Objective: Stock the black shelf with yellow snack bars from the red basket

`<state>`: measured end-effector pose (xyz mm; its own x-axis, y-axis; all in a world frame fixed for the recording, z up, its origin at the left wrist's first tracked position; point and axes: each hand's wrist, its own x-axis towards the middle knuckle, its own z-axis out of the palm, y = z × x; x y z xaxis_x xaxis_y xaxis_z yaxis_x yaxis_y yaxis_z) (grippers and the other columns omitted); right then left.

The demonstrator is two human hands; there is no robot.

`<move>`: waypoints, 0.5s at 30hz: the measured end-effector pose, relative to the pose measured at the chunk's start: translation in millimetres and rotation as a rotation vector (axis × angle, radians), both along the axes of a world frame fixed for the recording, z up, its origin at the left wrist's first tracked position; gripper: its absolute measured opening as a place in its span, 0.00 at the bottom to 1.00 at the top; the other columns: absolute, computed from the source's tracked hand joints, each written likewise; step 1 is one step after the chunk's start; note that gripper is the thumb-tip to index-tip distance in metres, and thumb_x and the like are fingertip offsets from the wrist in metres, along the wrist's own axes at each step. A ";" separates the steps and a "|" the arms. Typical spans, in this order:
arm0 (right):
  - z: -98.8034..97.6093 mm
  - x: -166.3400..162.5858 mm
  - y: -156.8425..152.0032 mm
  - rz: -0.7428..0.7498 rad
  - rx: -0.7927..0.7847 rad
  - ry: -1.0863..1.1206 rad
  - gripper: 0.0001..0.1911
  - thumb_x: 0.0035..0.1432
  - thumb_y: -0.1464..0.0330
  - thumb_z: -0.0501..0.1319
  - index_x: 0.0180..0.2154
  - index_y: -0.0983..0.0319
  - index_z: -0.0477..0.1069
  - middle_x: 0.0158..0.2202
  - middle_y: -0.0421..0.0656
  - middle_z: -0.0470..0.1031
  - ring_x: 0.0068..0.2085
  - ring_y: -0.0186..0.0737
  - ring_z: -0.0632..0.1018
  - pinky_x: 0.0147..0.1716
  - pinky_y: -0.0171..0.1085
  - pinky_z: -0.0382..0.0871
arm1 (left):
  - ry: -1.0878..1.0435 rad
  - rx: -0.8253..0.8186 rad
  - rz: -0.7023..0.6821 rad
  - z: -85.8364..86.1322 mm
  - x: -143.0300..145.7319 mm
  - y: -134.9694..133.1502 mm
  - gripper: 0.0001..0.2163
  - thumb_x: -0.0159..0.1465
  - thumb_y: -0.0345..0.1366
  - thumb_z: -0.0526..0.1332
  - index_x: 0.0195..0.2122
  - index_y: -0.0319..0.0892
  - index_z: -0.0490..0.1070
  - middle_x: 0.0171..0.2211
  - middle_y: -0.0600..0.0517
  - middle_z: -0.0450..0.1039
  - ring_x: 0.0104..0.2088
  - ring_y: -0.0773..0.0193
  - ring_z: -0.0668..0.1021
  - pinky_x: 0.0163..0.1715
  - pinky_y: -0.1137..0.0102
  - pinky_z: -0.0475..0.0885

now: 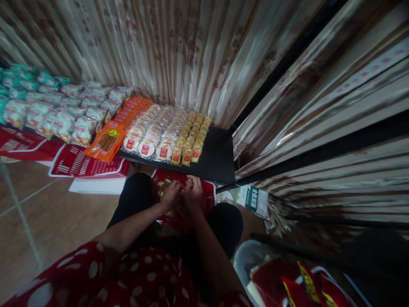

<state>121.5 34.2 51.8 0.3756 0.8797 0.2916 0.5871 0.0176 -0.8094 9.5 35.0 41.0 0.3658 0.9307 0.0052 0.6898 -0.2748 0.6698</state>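
Close together over a red plastic basket (209, 198) are my left hand (171, 194) and my right hand (193, 191). The fingers of both are bent and pressed together, nearly touching each other; what they hold is too small and dark to make out. Small gold-wrapped packs (162, 186) lie in the basket beside my left hand. Just beyond stands a black shelf (220, 157). It carries rows of yellow wrapped snacks (188, 155), round white wrapped crackers (147, 147) and an orange snack packet (110, 138).
White snack bags (64, 123) and teal bags (22, 79) fill the shelf's left part. Red baskets (86, 164) sit below it. Black frame bars (271, 76) and a patterned curtain (179, 51) close off the back and right. A tub (244, 256) with red packets stands lower right.
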 end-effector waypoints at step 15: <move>-125.7 -8.6 -23.6 0.392 -0.829 -0.208 0.18 0.60 0.74 0.54 0.50 0.65 0.73 0.48 0.53 0.77 0.45 0.42 0.79 0.45 0.35 0.68 | 0.272 -0.559 -0.106 -74.7 -11.9 -8.4 0.16 0.58 0.24 0.55 0.46 0.33 0.74 0.49 0.36 0.73 0.53 0.51 0.73 0.55 0.62 0.65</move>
<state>112.9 10.6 -74.0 0.0193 0.8893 -0.4570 0.7956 -0.2905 -0.5316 -2.4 26.5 -33.7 0.3760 0.7247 -0.5774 0.8438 -0.0102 0.5366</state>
